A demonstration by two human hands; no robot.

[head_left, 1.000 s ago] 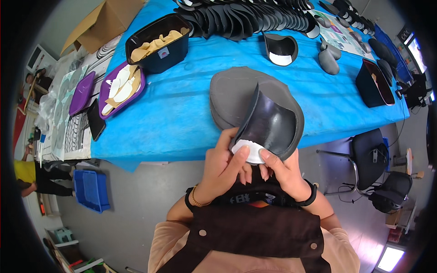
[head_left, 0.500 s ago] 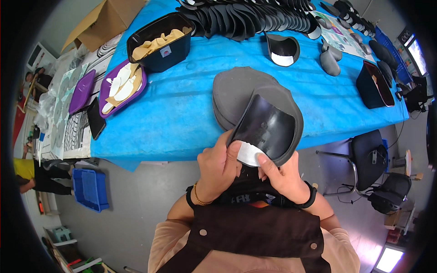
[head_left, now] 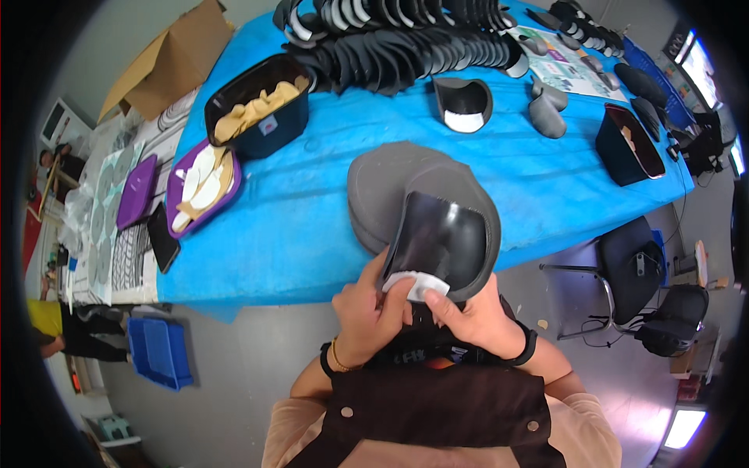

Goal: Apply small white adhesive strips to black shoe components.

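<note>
Black curved shell is in both your hands, low at the near table edge, overlapping the gray pads on the blue cloth. Your L hand and R hand each grip its near rim, thumbs on the white patch. Step in hand: prob. pressing/smoothing that patch; next move likely calls for even thumb pressure along its edge w/ the shell held steady.

Containers: black bin to your L has tan pieces; purple tray just beside it, white & tan pcs. Small dark bin far R, something tan inside, can't ID. Blue crate on floor, contents unclear.
</note>
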